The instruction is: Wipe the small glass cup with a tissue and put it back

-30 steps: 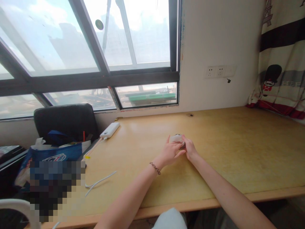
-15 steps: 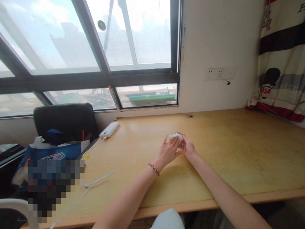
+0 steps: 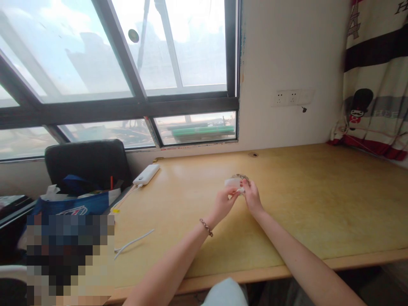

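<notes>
Head view: pinching white tissue-like sheet (image 3: 232, 182) with fingers of left hand (image 3: 224, 201), grasping round patterned object (image 3: 242, 176) with fingers of right hand (image 3: 253, 199), over wooden surface (image 3: 306, 199).

The right fingers (image 3: 246, 184) hide part of the round patterned piece (image 3: 241, 176) (too small to identify), and the left fingers (image 3: 233, 197) cover some of the white sheet (image 3: 231, 182). Coarse pixel blocks (image 3: 68, 244) mask the lower blue bag (image 3: 68, 204). The right edge crops the curtain (image 3: 376, 83) and counter (image 3: 302, 204); outdoor shapes are hazy.

Two hands (image 3: 224, 201) (image 3: 253, 198), one white tissue (image 3: 232, 182)
</notes>
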{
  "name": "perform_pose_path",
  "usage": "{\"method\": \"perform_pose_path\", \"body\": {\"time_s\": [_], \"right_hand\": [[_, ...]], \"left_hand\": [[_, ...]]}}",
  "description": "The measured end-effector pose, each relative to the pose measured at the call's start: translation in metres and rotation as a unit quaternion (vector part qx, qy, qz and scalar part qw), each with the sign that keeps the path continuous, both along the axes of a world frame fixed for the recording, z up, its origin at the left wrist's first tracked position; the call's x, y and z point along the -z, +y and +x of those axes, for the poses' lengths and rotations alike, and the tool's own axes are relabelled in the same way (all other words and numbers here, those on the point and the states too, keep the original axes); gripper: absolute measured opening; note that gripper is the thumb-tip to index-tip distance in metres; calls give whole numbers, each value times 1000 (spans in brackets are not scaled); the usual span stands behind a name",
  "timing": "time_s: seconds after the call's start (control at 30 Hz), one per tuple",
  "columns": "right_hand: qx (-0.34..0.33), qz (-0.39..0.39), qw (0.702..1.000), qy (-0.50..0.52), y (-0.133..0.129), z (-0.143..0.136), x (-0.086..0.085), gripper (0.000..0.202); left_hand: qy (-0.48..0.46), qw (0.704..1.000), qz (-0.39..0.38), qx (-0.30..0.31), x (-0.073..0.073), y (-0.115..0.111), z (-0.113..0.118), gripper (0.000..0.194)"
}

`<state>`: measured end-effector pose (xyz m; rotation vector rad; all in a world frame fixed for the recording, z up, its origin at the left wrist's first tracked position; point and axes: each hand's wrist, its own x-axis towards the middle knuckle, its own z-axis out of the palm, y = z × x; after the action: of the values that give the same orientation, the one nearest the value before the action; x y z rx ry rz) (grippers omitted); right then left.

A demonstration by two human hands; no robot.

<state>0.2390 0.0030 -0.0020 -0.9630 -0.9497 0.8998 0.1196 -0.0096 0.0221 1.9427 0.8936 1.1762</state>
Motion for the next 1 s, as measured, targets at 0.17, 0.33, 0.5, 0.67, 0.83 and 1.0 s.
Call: {"method": "perform_pose_path", "body": {"time_s": [0.17, 0.33, 0.5, 0.67, 0.83, 1.0], "right_hand": [[78, 51, 988, -126, -2, 1, -2, 33], [74, 137, 956, -250, -10, 0, -6, 39], [50, 168, 926, -334, -12, -2, -9, 39], [-102, 49, 989, -95, -5, -2, -10, 50], [-270, -19, 958, 91, -10, 0, -21, 49], [-287, -35, 949, 128, -13, 4, -29, 50]], "left_hand": [[-318, 912, -252, -53, 10, 13, -5, 28], [-480, 781, -397, -57, 17, 22, -6, 17], [-503, 749, -428, 55, 13, 22, -2, 19], [-458, 810, -361, 68, 8, 21, -11, 17], [-325, 887, -313, 94, 0, 19, -18, 30], [-214, 954, -206, -35, -3, 16, -16, 34]]}}
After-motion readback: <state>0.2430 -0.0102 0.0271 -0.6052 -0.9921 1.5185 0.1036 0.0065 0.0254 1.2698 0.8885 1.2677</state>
